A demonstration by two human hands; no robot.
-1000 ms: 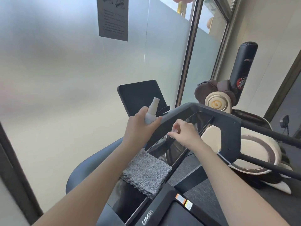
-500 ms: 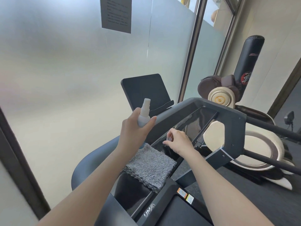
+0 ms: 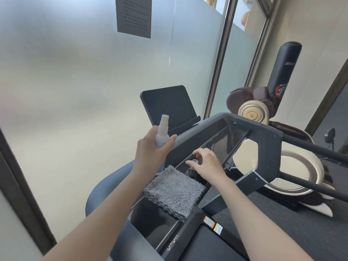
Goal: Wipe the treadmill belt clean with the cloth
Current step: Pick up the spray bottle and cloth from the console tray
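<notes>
Head view, left hand [image 3: 150, 147] gripping spray bottle [image 3: 162, 133], right hand [image 3: 206, 164] pinching clear cap [image 3: 194, 162], labels unreadable

The right hand [image 3: 206, 165] dropped from beside the spray bottle [image 3: 162, 132] to set its clear cap [image 3: 194, 162] on the glossy console [image 3: 216, 147].

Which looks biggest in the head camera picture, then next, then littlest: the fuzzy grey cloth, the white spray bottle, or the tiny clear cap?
1. The grey cloth, lying on the treadmill console.
2. The spray bottle, in the left hand.
3. The clear cap, at the right hand's fingertips.
</notes>
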